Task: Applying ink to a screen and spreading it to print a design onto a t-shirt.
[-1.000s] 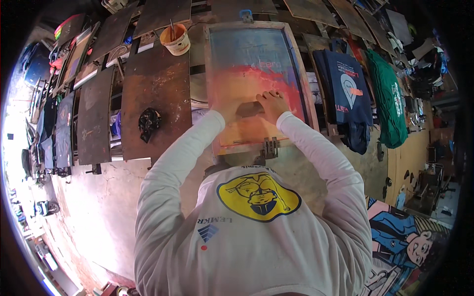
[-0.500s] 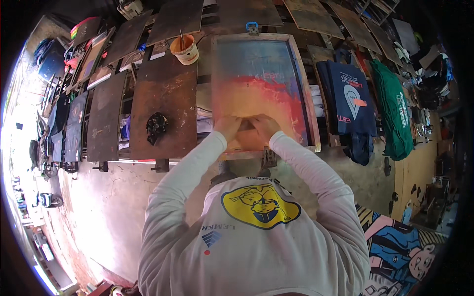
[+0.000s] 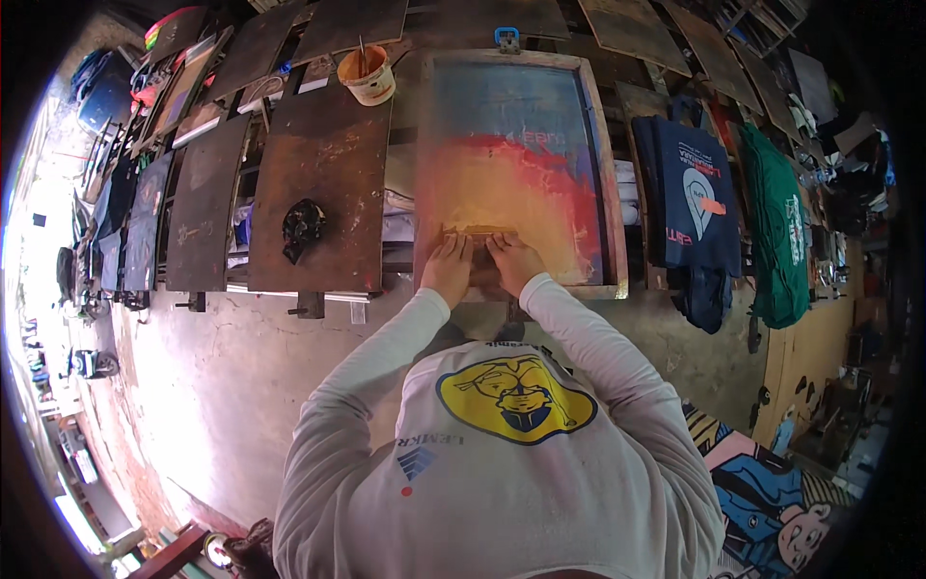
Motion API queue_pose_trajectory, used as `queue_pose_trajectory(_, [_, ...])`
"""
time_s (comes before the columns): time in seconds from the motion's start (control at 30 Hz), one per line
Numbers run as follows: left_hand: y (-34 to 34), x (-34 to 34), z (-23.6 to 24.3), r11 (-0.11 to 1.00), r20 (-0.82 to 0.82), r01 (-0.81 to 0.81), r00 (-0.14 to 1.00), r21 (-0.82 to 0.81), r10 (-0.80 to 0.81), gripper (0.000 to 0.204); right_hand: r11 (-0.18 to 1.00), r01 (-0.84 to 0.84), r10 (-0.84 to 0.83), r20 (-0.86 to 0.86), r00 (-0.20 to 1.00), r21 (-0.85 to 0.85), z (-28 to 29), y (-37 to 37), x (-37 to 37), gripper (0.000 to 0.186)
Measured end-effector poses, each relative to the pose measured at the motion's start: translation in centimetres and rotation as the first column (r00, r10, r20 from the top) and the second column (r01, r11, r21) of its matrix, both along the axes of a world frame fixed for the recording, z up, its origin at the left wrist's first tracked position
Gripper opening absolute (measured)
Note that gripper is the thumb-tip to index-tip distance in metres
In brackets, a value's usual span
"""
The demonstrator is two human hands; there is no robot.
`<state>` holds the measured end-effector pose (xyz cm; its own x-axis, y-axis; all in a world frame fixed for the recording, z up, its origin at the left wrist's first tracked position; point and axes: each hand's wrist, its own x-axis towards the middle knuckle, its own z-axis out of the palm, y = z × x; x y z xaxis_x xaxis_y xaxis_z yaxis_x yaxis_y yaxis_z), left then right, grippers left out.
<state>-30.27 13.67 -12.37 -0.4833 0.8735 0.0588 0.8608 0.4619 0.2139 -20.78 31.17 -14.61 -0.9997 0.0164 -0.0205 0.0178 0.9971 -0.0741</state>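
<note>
A wooden-framed printing screen (image 3: 606,193) lies before me, its mesh blue-grey at the far end and smeared yellow and red across the middle and near part. Both hands grip a squeegee (image 3: 479,231), a dark narrow bar lying crosswise on the near part of the mesh. My left hand (image 3: 449,265) is closed on its left side, fingers over the top. My right hand (image 3: 516,261) holds the right side the same way. Between my hands a little of the squeegee shows; its lower edge is hidden. A blue-handled clamp (image 3: 506,40) sits at the screen's far edge.
Left of the screen, a dark board (image 3: 333,174) carries a crumpled black lump (image 3: 304,227). An orange-stained white bucket (image 3: 367,77) with a stick stands beyond it. To the right hang printed navy bags (image 3: 687,193) and green bags (image 3: 775,222). Several more boards line the bench.
My hands have come slightly nearer to me on the screen, and their fingers now lie more plainly over the squeegee's top. The whole view has shifted a little.
</note>
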Motion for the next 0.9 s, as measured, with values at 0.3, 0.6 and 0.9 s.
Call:
queue_pose_trajectory(0.3, [-2.0, -3.9, 3.5, 0.455, 0.722, -0.867, -0.18, 0.205, -0.669, 0.056, 0.989, 0.028, -0.022, 0.043, 0.999, -0.144, 1.8, 1.5, -1.3, 0.055])
queue_pose_trajectory(0.6, [-2.6, -4.5, 8.3, 0.374, 0.666, -0.924, -0.232, 0.077, -0.709, 0.062, 0.987, 0.029, -0.031, -0.011, 0.999, -0.161, 3.4, 0.7, -0.8, 0.044])
queue_pose_trajectory(0.9, [-3.3, -4.1, 9.8, 0.348, 0.653, -0.926, -0.174, 0.147, -0.737, 0.064, 0.956, -0.005, -0.039, -0.143, 0.989, -0.294, 2.9, 2.7, -0.1, 0.053])
